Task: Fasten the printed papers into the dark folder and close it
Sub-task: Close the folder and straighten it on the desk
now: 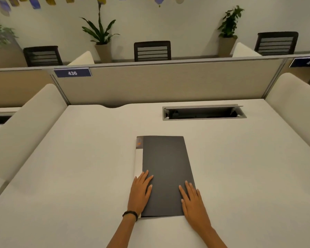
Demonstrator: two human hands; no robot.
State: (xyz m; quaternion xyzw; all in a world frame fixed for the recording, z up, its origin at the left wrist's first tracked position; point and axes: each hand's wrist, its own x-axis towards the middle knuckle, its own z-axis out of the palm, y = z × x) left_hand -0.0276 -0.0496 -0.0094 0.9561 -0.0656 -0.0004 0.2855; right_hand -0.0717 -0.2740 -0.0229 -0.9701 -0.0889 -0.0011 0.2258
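While our fingers (147,178) lie straight and flat, gripping nothing, our left hand (140,192) presses the near left edge of the closed dark folder (166,163) and our right hand (193,203) its near right corner. A strip of printed papers (137,161) shows along its left side. It lies on the pale desk (79,176), nearer us than the cable tray (203,113).

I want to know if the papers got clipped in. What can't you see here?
1. The papers: head view, only a pale strip shows; the closed folder covers the rest and any clip.
2. The orange mark atop that strip: too blurred to read.
3. The desk slot: too dark inside.
4. The folder's near corners: under the left hand and right hand.
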